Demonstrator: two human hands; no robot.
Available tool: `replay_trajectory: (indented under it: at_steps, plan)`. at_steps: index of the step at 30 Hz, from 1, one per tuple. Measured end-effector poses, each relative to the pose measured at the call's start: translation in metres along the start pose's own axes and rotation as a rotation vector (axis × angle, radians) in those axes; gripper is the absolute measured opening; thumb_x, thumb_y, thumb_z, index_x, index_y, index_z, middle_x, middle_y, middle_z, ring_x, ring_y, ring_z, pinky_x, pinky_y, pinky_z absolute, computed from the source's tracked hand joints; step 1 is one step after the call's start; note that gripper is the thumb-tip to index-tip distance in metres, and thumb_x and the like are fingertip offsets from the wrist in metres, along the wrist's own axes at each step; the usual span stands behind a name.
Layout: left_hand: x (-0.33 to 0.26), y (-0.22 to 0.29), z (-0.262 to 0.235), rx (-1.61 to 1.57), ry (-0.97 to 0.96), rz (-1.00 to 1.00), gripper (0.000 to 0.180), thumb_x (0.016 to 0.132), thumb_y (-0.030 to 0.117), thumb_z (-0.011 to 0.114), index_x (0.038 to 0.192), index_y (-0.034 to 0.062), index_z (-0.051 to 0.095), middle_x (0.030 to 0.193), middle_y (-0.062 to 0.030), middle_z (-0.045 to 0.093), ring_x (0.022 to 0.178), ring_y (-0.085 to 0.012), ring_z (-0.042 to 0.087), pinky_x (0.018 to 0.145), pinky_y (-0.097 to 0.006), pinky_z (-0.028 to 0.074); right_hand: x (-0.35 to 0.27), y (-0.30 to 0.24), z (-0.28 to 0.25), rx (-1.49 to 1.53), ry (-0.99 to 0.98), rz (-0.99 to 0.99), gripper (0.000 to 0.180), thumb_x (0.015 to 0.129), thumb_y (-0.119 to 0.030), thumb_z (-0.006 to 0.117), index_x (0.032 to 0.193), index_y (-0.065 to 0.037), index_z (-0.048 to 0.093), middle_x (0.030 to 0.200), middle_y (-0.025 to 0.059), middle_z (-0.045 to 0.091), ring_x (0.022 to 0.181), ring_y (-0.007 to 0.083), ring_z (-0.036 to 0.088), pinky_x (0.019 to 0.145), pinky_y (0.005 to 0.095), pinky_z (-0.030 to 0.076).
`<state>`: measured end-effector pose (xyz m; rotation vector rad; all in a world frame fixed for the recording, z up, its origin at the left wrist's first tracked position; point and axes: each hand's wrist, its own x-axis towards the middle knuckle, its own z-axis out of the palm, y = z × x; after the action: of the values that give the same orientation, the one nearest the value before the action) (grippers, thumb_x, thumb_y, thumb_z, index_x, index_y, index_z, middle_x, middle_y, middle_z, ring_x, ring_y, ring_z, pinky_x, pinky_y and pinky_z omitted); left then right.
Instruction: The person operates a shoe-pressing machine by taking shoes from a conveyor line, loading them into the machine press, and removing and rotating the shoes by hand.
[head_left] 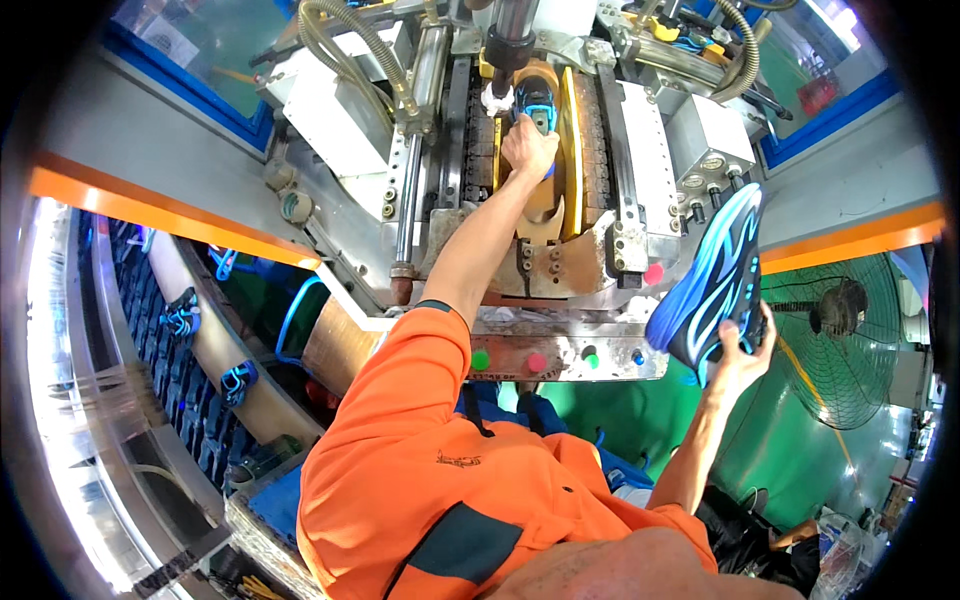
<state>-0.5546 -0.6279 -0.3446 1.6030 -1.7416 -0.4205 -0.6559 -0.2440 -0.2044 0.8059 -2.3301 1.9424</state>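
My left hand (530, 148) reaches into the pressing machine, its fingers closed round the near end of a black-and-blue shoe (536, 92). That shoe stands in the cradle between two yellow side plates (571, 150), under a dark vertical rod (511, 45). Off to the right, my right hand (742, 352) holds a second shoe (712, 285) by its lower end, the thumb across it. This one is tilted up, black with pale blue flame-like streaks and a blue-to-white sole edge. Part of my left fingers is hidden behind the hand.
An orange-edged frame (180, 213) flanks the machine on both sides. Coloured buttons line the front panel (510, 362). To the left runs a curved conveyor (205, 350) with shoes on it. A wire-caged fan (838, 305) stands at the right.
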Motion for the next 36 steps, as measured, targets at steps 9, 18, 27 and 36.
replay_trajectory:
  at_steps: [9,18,27,36]
  plan:
    - [-0.066,-0.044,-0.188,-1.262,-0.468,-0.779,0.019,0.073,0.007,0.071,0.087,-0.0036,0.065,0.086,-0.0091,0.066,0.071,-0.0193,0.063,0.060,-0.031,0.051,0.159,-0.046,0.192,-0.255,-0.404,-0.027,0.055,0.066,-0.031,0.079,0.107,0.001,0.062,0.086,0.0108,0.067,0.074,0.0171,0.063,0.067,0.0286,0.052]
    - [-0.214,-0.105,-0.436,-0.906,-0.048,-0.692,0.035,0.070,0.005,0.062,0.104,-0.0060,0.062,0.087,-0.0044,0.062,0.076,-0.0103,0.057,0.069,-0.023,0.044,0.089,0.011,0.410,-0.831,-0.620,-0.208,0.056,0.067,-0.031,0.075,0.106,0.005,0.054,0.098,0.0198,0.067,0.093,0.0338,0.065,0.083,0.0391,0.052]
    - [-0.388,-0.108,-0.463,-0.793,0.702,-0.891,0.031,0.074,0.020,0.070,0.096,-0.0010,0.064,0.085,-0.0061,0.065,0.076,-0.0140,0.062,0.068,-0.026,0.049,0.028,0.039,0.408,-0.715,-0.638,-0.458,0.077,0.077,-0.037,0.066,0.134,0.001,0.032,0.130,0.0290,0.046,0.116,0.0384,0.052,0.094,0.0451,0.045]
    - [-0.498,-0.092,-0.419,-0.966,1.077,-1.336,0.032,0.076,0.020,0.066,0.103,0.0024,0.062,0.097,-0.0054,0.062,0.088,-0.0172,0.055,0.075,-0.035,0.043,-0.269,0.076,0.250,0.103,-1.358,-0.973,0.015,0.086,-0.011,0.055,0.097,-0.005,0.064,0.095,0.0136,0.062,0.084,0.0303,0.061,0.071,0.0367,0.050]
